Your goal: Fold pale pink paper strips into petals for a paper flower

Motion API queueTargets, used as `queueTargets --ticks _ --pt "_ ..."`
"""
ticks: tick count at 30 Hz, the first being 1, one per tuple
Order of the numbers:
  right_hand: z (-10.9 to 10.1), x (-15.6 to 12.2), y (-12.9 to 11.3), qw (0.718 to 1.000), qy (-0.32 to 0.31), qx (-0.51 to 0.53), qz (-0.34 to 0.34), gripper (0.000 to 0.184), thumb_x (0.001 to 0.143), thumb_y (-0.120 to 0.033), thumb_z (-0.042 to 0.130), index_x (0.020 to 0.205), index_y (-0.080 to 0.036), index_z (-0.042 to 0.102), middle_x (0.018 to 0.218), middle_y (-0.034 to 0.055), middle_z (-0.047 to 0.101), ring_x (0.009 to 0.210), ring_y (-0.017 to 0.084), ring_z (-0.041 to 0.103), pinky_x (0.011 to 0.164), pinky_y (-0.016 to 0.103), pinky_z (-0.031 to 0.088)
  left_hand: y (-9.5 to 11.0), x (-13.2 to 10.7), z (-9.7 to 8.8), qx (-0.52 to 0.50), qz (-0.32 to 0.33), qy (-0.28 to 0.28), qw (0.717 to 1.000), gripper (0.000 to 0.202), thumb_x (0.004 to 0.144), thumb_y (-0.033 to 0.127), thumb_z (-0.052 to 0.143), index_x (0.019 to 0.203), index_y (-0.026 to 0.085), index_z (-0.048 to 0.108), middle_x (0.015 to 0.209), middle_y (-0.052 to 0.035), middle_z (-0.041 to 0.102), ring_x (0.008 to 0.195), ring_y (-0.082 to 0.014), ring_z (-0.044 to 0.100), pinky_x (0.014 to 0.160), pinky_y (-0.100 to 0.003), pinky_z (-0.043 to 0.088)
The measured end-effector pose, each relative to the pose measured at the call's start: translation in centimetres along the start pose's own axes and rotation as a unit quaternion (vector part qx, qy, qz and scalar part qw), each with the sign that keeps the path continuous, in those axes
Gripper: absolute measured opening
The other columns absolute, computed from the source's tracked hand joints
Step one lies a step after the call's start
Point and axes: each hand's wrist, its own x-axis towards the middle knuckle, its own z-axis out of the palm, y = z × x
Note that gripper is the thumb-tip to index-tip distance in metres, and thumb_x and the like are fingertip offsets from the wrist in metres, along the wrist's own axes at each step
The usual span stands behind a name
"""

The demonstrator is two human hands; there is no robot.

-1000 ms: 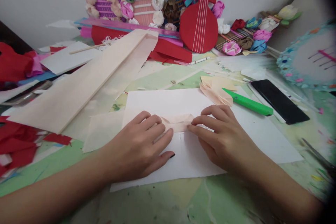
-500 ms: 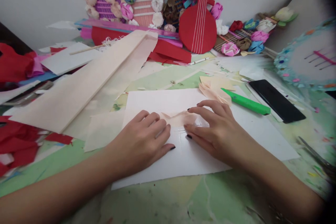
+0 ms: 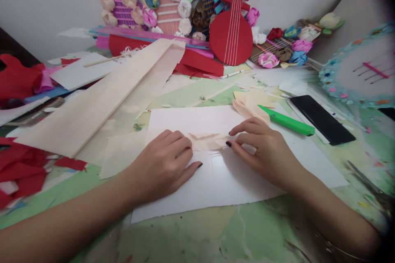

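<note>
A small strip of pale peach crepe paper [image 3: 206,141] lies on a white sheet [image 3: 222,181] in the middle of the table. My left hand [image 3: 165,164] rests palm down on the strip's left end, fingers curled and pressing it flat. My right hand [image 3: 262,148] pinches the strip's right end between thumb and fingertips. Shiny smears, perhaps glue, show on the white sheet just below the strip.
A long folded peach crepe sheet [image 3: 101,98] lies to the left. A green pen-like tool [image 3: 285,121], folded peach pieces [image 3: 248,102] and a black phone [image 3: 321,119] sit right. Red paper scraps [image 3: 21,168] lie left; paper instruments with flowers [image 3: 230,28] line the back wall.
My right hand has drawn back to the right and now pinches the strip's end instead of lying over it. The left hand has barely moved. The view has shifted slightly.
</note>
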Motion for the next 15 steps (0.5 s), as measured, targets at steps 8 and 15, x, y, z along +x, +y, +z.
queueTargets --ticks 8,15 --pt "2.1 0.7 0.0 0.990 -0.047 0.088 0.100 0.046 0.077 -0.034 0.069 0.119 -0.018 0.054 0.103 0.0089 0.058 0.097 0.024 0.054 0.085 0.042 0.044 0.4 -0.3 -0.4 -0.133 -0.109 -0.028 0.985 0.018 0.087 0.022 0.053 0.084 0.012 0.068 0.100 -0.0116 0.059 0.093 -0.0212 0.054 0.081 -0.036 0.049" --pt "2.8 0.7 0.9 0.985 0.021 0.159 0.056 0.026 0.078 -0.010 0.063 0.098 -0.024 0.070 0.109 0.0069 0.053 0.076 0.014 0.057 0.075 0.034 0.050 -0.5 0.0 -0.9 -0.135 -0.144 -0.050 0.979 0.023 0.086 0.027 0.053 0.083 0.019 0.074 0.102 -0.0104 0.056 0.095 -0.0221 0.053 0.081 -0.037 0.048"
